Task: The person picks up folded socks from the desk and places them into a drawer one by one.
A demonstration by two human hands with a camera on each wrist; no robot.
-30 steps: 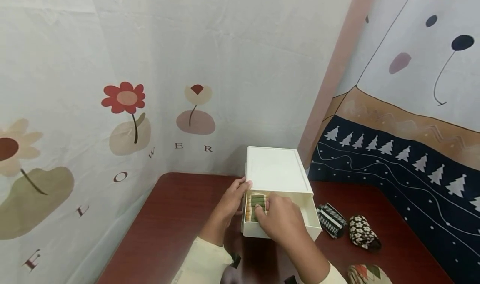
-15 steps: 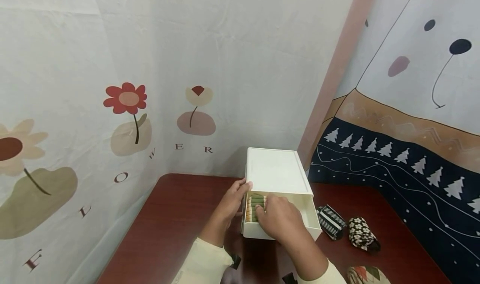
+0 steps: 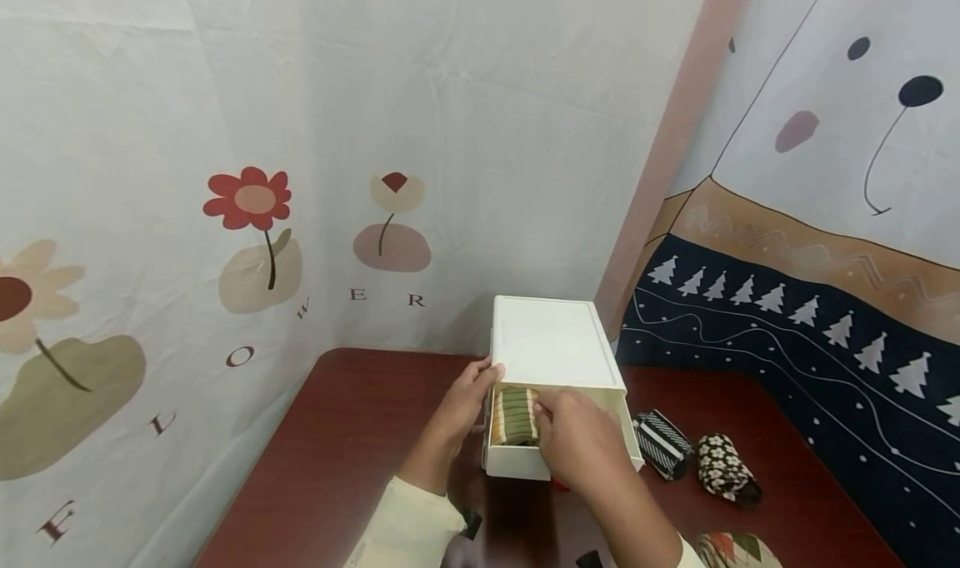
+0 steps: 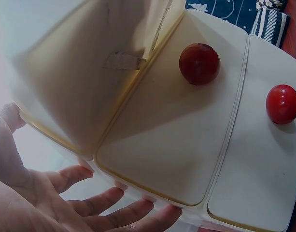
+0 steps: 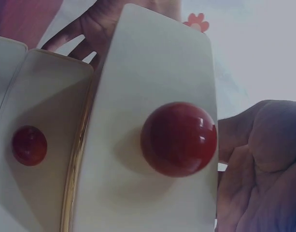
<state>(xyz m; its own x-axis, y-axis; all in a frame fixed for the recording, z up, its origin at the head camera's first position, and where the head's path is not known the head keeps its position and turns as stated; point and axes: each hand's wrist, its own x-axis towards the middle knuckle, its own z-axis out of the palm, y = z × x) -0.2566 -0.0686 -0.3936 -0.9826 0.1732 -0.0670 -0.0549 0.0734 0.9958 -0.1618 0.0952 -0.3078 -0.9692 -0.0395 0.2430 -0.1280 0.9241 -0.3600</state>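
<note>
From my right grip, the green striped bundle lies directly to the left, inside the pulled-out drawer; I judge that any move turns on this sideways relation. Its long axis seems to run front to back, so the bent fingers meet it at its right edge. The tips are partly hidden, and I cannot tell whether they pinch the cloth or only press it. The right grip is the nearer one. My left grip is spread against the left side of the white cabinet, with the drawer's left wall between it and the bundle.

For room, a strip of drawer interior shows to the right of my right grip. The front wall, with a red knob on its outer face, stands on the near side, and the cabinet top overhangs just beyond the fingers. Upward looks open. Farther right, past the drawer, a black-and-white roll and a flowered roll lie on the bench.
</note>
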